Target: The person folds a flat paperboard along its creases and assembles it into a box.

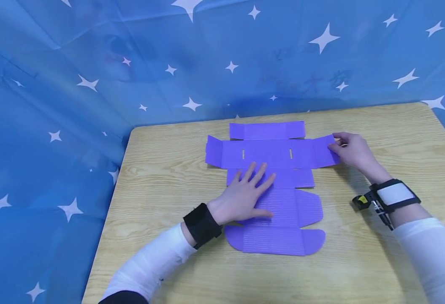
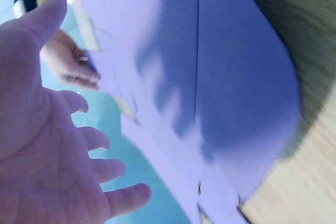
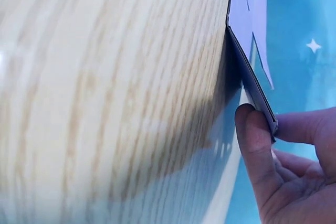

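An unfolded purple cardboard box [image 1: 268, 154] lies spread out on the table, with two small slots in its wide panel. My right hand [image 1: 353, 152] pinches the outer edge of its right end flap [image 1: 326, 151] between thumb and fingers. In the right wrist view that flap [image 3: 254, 90] slants up from the tabletop. With fingers spread, my left hand [image 1: 241, 198] is over the middle panels, covering part of them. The left wrist view shows its palm [image 2: 47, 156] beside the cardboard. At the opposite end, the left flap [image 1: 214, 152] is also bent upward.
The wood-grain table [image 1: 161, 169] has its far edge against a blue cloth [image 1: 207, 50] with white stars. Rounded tabs [image 1: 313, 240] stick out at the box's near end. A black strap with a small device [image 1: 382, 198] is on my right wrist.
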Available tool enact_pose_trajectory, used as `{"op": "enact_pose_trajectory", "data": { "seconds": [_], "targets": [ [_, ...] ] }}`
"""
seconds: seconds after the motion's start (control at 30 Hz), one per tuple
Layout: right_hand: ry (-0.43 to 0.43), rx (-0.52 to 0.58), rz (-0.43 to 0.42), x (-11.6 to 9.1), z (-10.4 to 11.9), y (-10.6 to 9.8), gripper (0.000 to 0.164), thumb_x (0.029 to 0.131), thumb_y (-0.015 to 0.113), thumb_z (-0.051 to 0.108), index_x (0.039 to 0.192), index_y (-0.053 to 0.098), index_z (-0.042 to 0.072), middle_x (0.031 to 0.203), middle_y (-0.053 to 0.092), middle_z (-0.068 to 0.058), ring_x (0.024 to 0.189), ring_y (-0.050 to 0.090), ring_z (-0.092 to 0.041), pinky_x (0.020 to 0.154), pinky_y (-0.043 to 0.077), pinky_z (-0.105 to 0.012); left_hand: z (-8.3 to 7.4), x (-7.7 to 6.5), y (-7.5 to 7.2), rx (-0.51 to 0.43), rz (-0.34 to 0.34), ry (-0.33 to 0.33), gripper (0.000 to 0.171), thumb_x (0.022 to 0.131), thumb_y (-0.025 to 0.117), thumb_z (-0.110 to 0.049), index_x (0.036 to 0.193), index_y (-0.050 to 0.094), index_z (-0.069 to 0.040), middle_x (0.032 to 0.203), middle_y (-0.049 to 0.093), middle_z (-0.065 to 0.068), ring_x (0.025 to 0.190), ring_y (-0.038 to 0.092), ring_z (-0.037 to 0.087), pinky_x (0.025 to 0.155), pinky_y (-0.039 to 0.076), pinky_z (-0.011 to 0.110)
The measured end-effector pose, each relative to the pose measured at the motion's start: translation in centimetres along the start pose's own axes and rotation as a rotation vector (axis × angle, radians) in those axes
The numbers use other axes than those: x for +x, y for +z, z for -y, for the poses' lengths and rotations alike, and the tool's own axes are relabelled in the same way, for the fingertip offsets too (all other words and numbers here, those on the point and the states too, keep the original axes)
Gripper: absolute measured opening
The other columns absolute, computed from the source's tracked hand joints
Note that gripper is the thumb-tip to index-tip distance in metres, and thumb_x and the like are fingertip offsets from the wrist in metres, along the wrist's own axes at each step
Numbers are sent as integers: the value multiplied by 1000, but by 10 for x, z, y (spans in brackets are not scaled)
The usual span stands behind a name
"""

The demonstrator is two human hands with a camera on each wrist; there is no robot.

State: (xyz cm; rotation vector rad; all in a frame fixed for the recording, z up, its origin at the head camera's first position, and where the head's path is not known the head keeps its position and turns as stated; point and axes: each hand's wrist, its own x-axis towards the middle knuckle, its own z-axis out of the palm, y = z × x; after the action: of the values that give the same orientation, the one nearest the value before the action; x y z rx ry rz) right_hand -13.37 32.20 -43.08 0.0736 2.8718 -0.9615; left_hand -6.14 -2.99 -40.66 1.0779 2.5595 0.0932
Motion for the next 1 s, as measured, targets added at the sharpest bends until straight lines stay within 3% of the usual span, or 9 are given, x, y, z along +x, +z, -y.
{"op": "enact_pose_trajectory", "data": {
  "seconds": [0.27,0.4,0.53,0.63,0.7,0.8,0.9,1.0],
  "targets": [
    [6,-18,16,0,1,-1,55,107,56,19,148,47,-16,119,62,-34,118,60,-51,68,44,-22,-13,26,6,54,123,25,104,94,58,-75,171,7,-27,181,-3,8,168,-1,35,133,26,60],
    [-2,-22,7,-1,2,0,54,106,57,18,146,48,-17,116,64,-34,117,62,-52,69,43,-20,-15,28,9,54,177,11,109,91,62,-76,171,7,-28,181,-3,7,169,1,34,134,28,56],
    [-17,-30,3,2,3,-1,54,106,58,17,145,48,-18,115,64,-35,116,63,-53,71,44,-22,-15,28,10,68,190,-6,112,87,67,-77,171,9,-28,181,-1,6,169,4,33,133,30,55],
    [-32,-52,20,5,4,-2,56,106,56,18,147,45,-19,120,64,-40,117,62,-55,77,55,-38,-15,26,12,77,176,-6,113,87,68,-76,171,11,-28,181,1,7,169,6,34,132,32,55],
    [-42,-83,46,9,8,-4,64,106,57,23,152,37,-18,132,58,-44,123,58,-57,91,57,-55,-15,26,13,74,168,-5,112,86,68,-76,171,12,-28,181,2,8,168,7,34,132,32,56],
    [-74,-167,102,18,17,-8,82,106,59,34,159,22,-16,152,38,-49,143,38,-64,119,34,-73,-14,26,16,75,162,-4,112,86,68,-76,171,13,-27,181,2,8,168,7,35,132,32,56],
    [-134,-274,156,29,33,-9,96,102,63,44,162,15,-13,160,21,-50,151,17,-68,129,15,-72,-13,27,17,72,168,-4,112,87,67,-77,171,11,-28,181,1,7,169,6,34,132,31,55],
    [-198,-368,201,40,50,-5,98,102,63,48,162,17,-14,162,17,-49,153,12,-68,131,10,-70,-13,27,20,71,174,-4,112,88,66,-77,171,10,-28,181,0,6,169,5,33,133,30,55]
  ]
}}
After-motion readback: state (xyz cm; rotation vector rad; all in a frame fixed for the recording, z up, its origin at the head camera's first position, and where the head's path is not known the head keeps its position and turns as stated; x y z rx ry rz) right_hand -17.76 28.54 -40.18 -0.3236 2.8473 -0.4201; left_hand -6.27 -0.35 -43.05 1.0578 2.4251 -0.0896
